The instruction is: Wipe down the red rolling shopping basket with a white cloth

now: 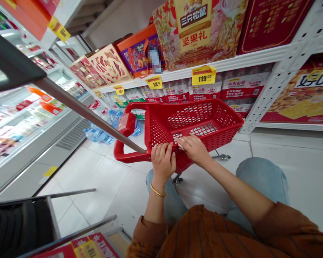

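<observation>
A red plastic shopping cart (pixel 220 141) with a latticed basket stands in front of me, its red handle loop at the left. My left hand (pixel 163 159), with a gold bangle at the wrist, has its fingers curled over the basket's near rim. Beside it, my right hand (pixel 193 147) also lies over that rim, its fingers bent inward into the basket. The two hands almost touch. A grey metal pole (pixel 97 116) slants from the upper left down to the rim, close to my left hand.
Gift boxes (pixel 196 32) line a white shelf above yellow price tags (pixel 204 75). Packed water bottles (pixel 204 92) sit below, and more bottles (pixel 103 130) stand on the floor. A refrigerated case (pixel 32 157) runs along the left. A metal-framed rack (pixel 52 218) is at lower left.
</observation>
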Demonstrator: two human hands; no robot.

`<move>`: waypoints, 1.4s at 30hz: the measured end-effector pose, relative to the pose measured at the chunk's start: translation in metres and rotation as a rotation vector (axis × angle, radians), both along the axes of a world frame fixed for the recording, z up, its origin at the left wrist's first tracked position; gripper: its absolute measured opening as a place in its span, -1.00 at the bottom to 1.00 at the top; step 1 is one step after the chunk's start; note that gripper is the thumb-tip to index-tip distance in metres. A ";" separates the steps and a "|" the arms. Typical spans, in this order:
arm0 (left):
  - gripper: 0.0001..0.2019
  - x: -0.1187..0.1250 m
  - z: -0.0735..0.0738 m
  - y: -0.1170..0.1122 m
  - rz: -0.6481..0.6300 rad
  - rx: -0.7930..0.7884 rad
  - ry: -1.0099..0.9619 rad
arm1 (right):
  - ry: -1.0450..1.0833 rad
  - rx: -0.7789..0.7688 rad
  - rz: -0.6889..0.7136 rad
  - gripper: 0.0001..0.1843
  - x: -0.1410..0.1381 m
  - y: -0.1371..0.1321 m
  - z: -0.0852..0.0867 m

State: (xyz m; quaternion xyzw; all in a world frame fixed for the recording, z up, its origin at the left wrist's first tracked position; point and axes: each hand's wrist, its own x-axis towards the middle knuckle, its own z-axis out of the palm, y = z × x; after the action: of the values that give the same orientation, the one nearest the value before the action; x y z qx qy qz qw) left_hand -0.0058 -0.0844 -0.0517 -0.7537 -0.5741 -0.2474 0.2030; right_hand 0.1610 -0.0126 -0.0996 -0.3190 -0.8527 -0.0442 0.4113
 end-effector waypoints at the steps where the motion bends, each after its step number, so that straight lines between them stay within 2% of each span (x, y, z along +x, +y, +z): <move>1: -0.64 -0.001 0.000 0.000 -0.003 0.003 0.001 | 0.013 0.006 -0.003 -0.61 0.001 0.001 -0.002; 10: -0.65 -0.010 0.000 0.005 -0.022 0.034 0.000 | -0.024 0.041 -0.109 -0.65 0.041 0.018 -0.018; 17: -0.64 -0.021 0.000 0.008 -0.029 0.031 0.002 | -0.051 0.034 -0.110 -0.65 0.051 0.026 -0.025; 22: -0.66 -0.021 0.003 0.005 -0.007 0.016 -0.003 | -0.084 0.004 -0.155 -0.66 0.045 0.020 -0.016; 27: -0.62 0.008 -0.003 0.007 0.148 0.023 0.000 | -0.078 -0.100 -0.189 -0.61 0.029 0.009 -0.002; 30: -0.54 0.030 -0.012 0.012 0.093 -0.062 0.031 | -0.073 -0.108 -0.194 -0.58 0.019 0.004 0.001; 32: -0.54 0.036 -0.018 0.017 0.076 -0.095 0.019 | -0.096 -0.077 -0.183 -0.58 0.015 0.002 -0.001; 36: -0.62 0.026 -0.024 0.024 0.023 -0.094 -0.020 | -0.128 -0.028 -0.139 -0.59 0.016 0.004 -0.011; 39: -0.66 0.016 -0.022 0.024 -0.055 -0.102 -0.033 | -0.090 -0.028 -0.114 -0.60 0.021 0.009 -0.017; 42: -0.66 0.012 -0.021 0.024 -0.078 -0.104 -0.045 | -0.052 -0.005 -0.085 -0.62 0.026 0.013 -0.021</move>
State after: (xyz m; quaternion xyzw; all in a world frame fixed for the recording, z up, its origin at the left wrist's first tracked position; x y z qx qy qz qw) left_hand 0.0060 -0.0608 -0.0722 -0.7790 -0.5609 -0.2420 0.1410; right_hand 0.1871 0.0001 -0.1202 -0.3548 -0.8488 -0.0676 0.3861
